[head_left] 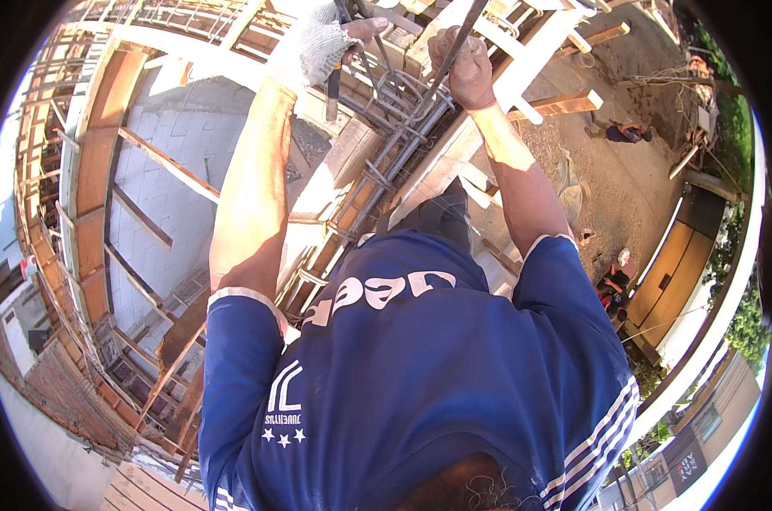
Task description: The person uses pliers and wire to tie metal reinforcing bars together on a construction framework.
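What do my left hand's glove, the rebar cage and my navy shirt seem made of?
Glove: probably knitted cotton or blend; matte, coarse texture. Rebar cage: likely steel; dull, slim rods with thin bent hoops. Navy shirt: perhaps polyester; smooth, soft folds.

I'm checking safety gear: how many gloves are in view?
1: a pale knit glove on the left hand, near the top edge. The right hand looks bare. The distant people are too small to tell.

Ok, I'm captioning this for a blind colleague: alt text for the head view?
A person's gloved left hand holds a dark tool near steel bars; the bare right hand is clenched at a dark rod. Timber flanks the bars.
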`<state>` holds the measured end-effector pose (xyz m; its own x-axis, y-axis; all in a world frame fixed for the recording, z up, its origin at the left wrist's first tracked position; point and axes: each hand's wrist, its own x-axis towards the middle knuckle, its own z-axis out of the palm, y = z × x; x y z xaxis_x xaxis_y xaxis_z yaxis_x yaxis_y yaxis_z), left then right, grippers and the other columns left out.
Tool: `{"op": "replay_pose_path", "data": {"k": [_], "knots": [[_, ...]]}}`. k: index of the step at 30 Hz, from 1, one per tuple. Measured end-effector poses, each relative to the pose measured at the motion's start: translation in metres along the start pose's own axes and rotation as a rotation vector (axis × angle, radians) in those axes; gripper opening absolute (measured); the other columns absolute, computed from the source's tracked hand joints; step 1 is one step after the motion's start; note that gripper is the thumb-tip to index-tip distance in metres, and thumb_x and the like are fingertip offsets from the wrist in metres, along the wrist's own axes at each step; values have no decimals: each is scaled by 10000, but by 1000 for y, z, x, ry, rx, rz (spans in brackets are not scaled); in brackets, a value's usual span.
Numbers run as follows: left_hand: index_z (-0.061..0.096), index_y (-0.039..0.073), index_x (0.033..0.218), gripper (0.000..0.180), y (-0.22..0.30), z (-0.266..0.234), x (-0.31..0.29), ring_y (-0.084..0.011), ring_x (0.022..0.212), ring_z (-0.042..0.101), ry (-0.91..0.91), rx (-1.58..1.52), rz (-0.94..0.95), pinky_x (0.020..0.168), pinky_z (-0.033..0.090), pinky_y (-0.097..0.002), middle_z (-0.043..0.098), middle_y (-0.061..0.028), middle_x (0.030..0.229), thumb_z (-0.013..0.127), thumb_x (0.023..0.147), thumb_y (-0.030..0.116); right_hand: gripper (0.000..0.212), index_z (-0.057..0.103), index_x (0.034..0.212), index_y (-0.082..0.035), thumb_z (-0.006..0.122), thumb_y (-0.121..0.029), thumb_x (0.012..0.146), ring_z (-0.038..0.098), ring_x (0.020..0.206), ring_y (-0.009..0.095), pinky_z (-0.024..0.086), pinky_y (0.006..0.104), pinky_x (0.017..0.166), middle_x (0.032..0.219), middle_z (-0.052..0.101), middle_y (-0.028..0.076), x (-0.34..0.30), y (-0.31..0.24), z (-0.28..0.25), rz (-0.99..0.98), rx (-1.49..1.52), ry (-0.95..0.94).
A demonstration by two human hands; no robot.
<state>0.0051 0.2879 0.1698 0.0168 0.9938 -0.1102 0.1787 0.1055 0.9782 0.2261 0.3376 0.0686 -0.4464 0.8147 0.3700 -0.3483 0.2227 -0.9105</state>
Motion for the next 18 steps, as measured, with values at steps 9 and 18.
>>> {"op": "replay_pose_path", "data": {"k": [9,18], "knots": [[701,-26,944,296,-4,15,-30,-100,562,558,140,-41,-76,493,419,-222,655,-61,741,759,850,249,565,311,688,-106,444,-555,1005,281,597,109,267,271,544,651,288,-36,-14,-41,15,112,-37,-41],[674,-4,1046,278,-25,20,-44,-121,558,536,71,-211,-123,524,432,-245,603,-39,700,732,888,217,580,315,742,-103,278,-610,1023,366,652,118,395,316,602,698,315,-10,6,-53,-27,132,-180,-363]]}}
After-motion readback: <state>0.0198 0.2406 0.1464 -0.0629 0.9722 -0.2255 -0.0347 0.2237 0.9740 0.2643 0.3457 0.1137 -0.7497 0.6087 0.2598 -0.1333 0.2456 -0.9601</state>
